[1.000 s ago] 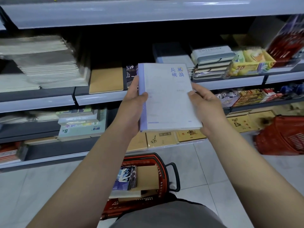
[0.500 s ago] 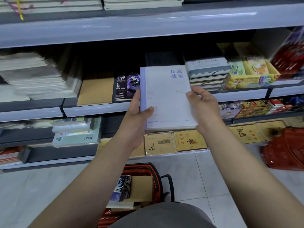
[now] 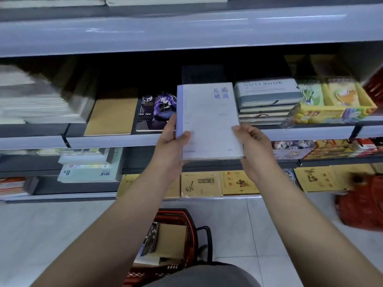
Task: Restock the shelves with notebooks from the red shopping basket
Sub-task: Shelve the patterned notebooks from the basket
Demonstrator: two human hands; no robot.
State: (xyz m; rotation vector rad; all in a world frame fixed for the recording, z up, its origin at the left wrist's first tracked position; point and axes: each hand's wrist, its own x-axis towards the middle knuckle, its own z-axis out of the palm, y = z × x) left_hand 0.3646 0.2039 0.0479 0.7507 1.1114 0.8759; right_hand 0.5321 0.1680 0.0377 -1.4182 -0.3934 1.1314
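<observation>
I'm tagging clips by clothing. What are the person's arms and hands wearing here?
Nothing shows on either. The left hand and right hand are bare: no gloves, rings or watch visible. Both forearms are uncovered right to the frame's edge, so no sleeves appear. The fingers carry no markings.

The held notebook (image 3: 208, 121) is white with a lilac spine strip and blue characters. On the shelf (image 3: 116, 140), pale grey, lie a plain tan kraft notebook (image 3: 112, 116), a black one with a purple anime figure (image 3: 155, 111), and grey-covered notebooks (image 3: 267, 94). The display box (image 3: 333, 104) on the right is yellow. The shopping basket (image 3: 176, 241) is red with a black handle. The floor (image 3: 51, 235) is pale grey tile.
</observation>
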